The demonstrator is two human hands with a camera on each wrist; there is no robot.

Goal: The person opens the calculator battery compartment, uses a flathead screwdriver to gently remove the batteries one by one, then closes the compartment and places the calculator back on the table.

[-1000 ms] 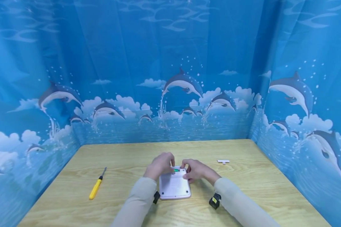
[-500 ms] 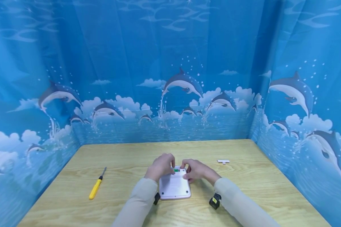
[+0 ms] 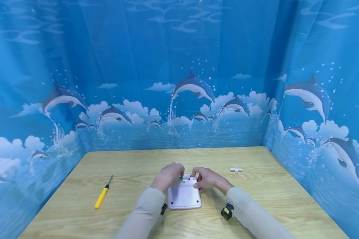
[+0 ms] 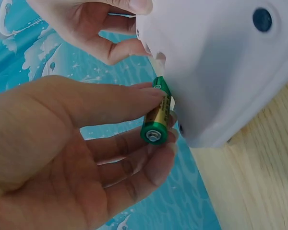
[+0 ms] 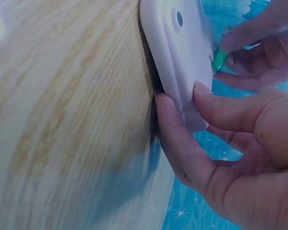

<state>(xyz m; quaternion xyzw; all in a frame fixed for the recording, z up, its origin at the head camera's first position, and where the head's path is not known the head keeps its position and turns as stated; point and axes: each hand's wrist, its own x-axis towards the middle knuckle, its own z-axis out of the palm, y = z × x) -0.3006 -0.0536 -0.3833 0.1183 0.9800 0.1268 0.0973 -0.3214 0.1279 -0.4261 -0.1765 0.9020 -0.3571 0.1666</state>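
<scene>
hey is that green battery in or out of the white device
Out: the left hand pinches the battery between thumb and fingers, both green ends showing beside the white device.

Pale casing (image 5: 187, 57) in the right grip (image 5: 249, 184), green cylinder (image 5: 220, 59) in the left grip (image 5: 273, 48), wooden tabletop (image 5: 77, 96) alongside.

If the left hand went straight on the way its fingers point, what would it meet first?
Probably the white device, just beyond the left hand and its pinched battery; depth there is hard to judge.
</scene>
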